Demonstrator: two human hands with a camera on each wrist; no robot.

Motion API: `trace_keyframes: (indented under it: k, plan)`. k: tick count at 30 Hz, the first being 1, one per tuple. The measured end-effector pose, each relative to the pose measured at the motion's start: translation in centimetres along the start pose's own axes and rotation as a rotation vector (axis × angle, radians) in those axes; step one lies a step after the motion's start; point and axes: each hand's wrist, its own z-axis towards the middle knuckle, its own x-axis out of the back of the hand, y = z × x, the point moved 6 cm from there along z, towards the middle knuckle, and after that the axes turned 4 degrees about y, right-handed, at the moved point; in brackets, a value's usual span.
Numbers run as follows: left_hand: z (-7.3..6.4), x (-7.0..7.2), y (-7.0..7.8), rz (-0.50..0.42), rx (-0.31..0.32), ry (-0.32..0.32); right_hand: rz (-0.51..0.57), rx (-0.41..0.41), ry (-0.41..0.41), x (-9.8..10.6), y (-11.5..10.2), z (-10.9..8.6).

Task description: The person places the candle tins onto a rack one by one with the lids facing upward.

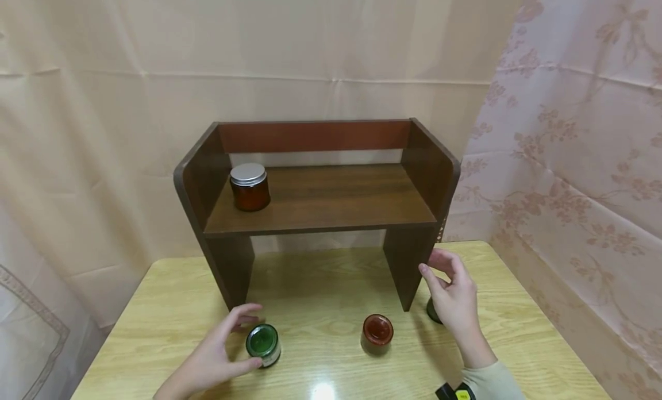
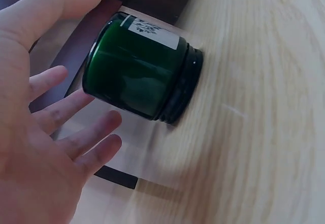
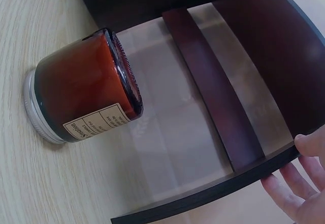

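In the head view my left hand (image 1: pixel 219 348) is spread around a green glass jar (image 1: pixel 262 341), thumb on the near side and fingers on the far side. The jar (image 2: pixel 137 66) stands upside down, its dark end on the table; my left fingers (image 2: pixel 104 135) are not wrapped round it. My right hand (image 1: pixel 455 296) is by the right side panel of a dark wooden shelf (image 1: pixel 320 229), thumb and fingers apart; I cannot tell whether it touches the panel. Below it a dark round object (image 1: pixel 433 311) is mostly hidden. An inverted amber jar (image 1: pixel 377 331) sits nearby.
On the shelf's upper board, at the left, stands an amber jar with a silver lid (image 1: pixel 250 187). The pale wooden table (image 1: pixel 315 285) holds the shelf and jars. Beige curtains (image 1: pixel 331 43) hang behind, with a floral one (image 1: pixel 579 147) at the right.
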Motion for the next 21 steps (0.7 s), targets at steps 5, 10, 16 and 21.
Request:
trace_keyframes:
  k: [5, 10, 16, 21]
  plan:
    - [0.1, -0.6, -0.3, -0.018, 0.011, -0.023, 0.002, 0.004, 0.005, 0.1, -0.1, 0.1]
    - [0.1, -1.3, -0.3, -0.031, -0.046, -0.025, 0.001, 0.004, 0.004, 0.0, 0.0, 0.1]
    - [-0.1, -1.8, -0.7, -0.042, -0.016, -0.047, -0.004, -0.016, 0.008, 0.1, 0.2, 0.1]
    - [-0.3, -1.9, -0.9, -0.046, 0.022, -0.061, -0.005, -0.025, -0.003, 0.0, 0.3, 0.1]
